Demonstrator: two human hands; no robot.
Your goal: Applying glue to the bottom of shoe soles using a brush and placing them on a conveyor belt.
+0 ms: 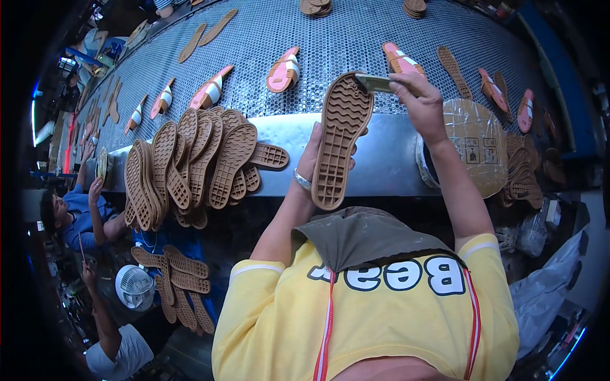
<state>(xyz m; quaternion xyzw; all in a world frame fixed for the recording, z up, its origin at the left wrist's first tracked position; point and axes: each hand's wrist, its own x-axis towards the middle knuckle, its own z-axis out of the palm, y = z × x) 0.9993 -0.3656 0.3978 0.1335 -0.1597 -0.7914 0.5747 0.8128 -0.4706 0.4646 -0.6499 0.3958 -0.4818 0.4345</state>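
My left hand point(309, 154) is wrapped around the edge of a brown shoe sole point(340, 143), held upright with its wavy and gridded tread towards me. Pinched in my right hand point(419, 101) is a flat brush point(376, 83) with a greenish handle. Its dark end touches the upper right rim of the sole. On the left of the metal ledge stands a thick stack of brown soles point(190, 165). Pink and white sandal uppers point(283, 70) lie in a spaced row on the mesh conveyor point(343, 38) beyond my hands.
A taped cardboard piece point(480, 146) covers something on the ledge at right, beside more soles point(524, 171). Loose soles point(181, 279) lie on a blue surface at lower left, near a white fan point(135, 287). Other people point(82, 219) work along the left side.
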